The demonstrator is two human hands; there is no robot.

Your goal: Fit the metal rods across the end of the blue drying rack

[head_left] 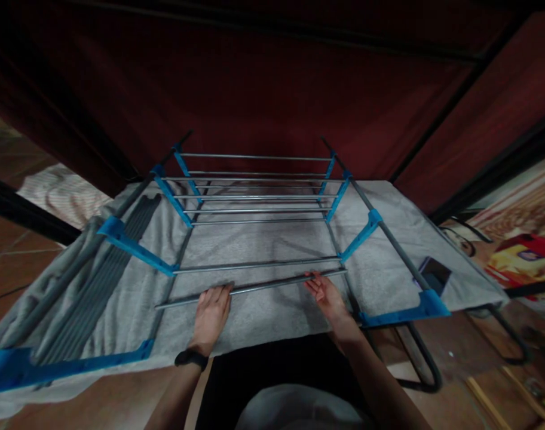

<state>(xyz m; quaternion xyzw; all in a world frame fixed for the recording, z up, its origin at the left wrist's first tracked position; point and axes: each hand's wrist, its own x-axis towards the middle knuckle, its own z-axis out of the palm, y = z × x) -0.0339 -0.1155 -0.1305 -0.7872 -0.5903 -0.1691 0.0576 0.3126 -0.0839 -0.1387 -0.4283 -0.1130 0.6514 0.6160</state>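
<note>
Our left hand (211, 316), with a black wristband (190, 359) behind it, is closed over the loose grey rod (269, 285), knuckles uppermost; our right hand (328, 298) holds the same rod by the fingertips, nearer its right end. We have the rod lying crosswise above the grey cloth (272, 316), on the near side of a fixed crossbar (254, 265) and slightly out of parallel with it, its left end closer to us; the dim view does not let us confirm whether either end touches the side rails. Around it we see the rack frame (398, 247), its far brackets bridged by several bars; at the near end, the left blue bracket (88, 365) and the right blue bracket (404, 310) have no bar between them. To our left, a row of grey tubes (106, 278) lies side by side; to our right, a dark phone-like object (435, 273) rests on the cloth, near the right blue bracket.
</note>
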